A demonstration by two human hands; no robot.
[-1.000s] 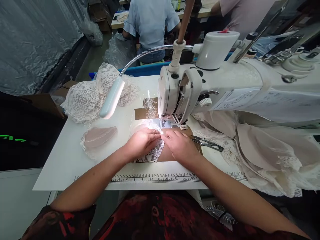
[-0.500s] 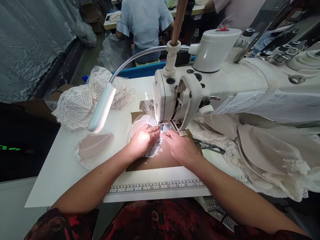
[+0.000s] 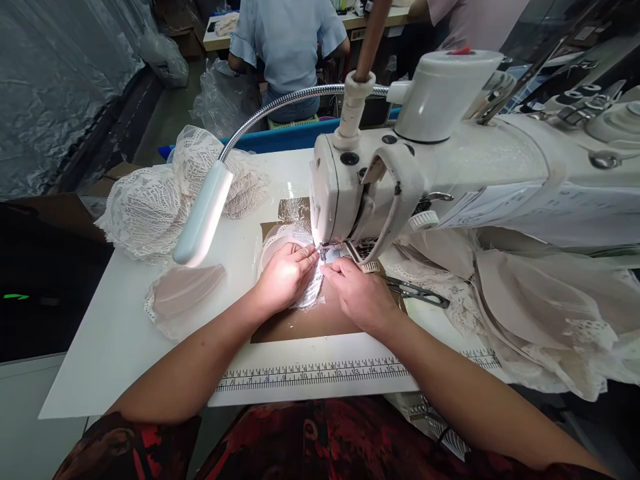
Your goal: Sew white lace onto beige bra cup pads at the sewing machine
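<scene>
Most of the view is taken up by a big white counter (image 3: 100, 367), with its near edge marked by a ruler scale (image 3: 310, 374). Beyond it, a person in a light blue top (image 3: 283, 47) can be seen from behind. The right half is pretty much hogged by a chunky white sewing machine (image 3: 470, 160), with papers (image 3: 487, 203) stuck along its arm. Below that arm, the right side is swamped by a messy heap of beige and lace pieces (image 3: 540, 287). A smaller stack of cream lace cups (image 3: 145, 207) is parked at the far left. Brown sheeting (image 3: 295, 327) is laid under the work area, which is lit by a little lamp (image 3: 205, 217) on a bendy neck. A single beige lace-edged piece (image 3: 187, 290) is set near the left forearm, apart from the stack.

As for the hands, a pale lace piece (image 3: 311, 292) on the sheeting is covered by the left hand (image 3: 285, 280), fingers drawn together. The right hand (image 3: 363, 293) is half curled, fingertips brought to the piece's right edge. Whether it's pinched or just pressed can't be told. Dark metal snips (image 3: 420, 292) are tucked beside the right hand. Tiniest of all, the presser foot (image 3: 324, 253) is nearly framed by both sets of fingertips.
</scene>
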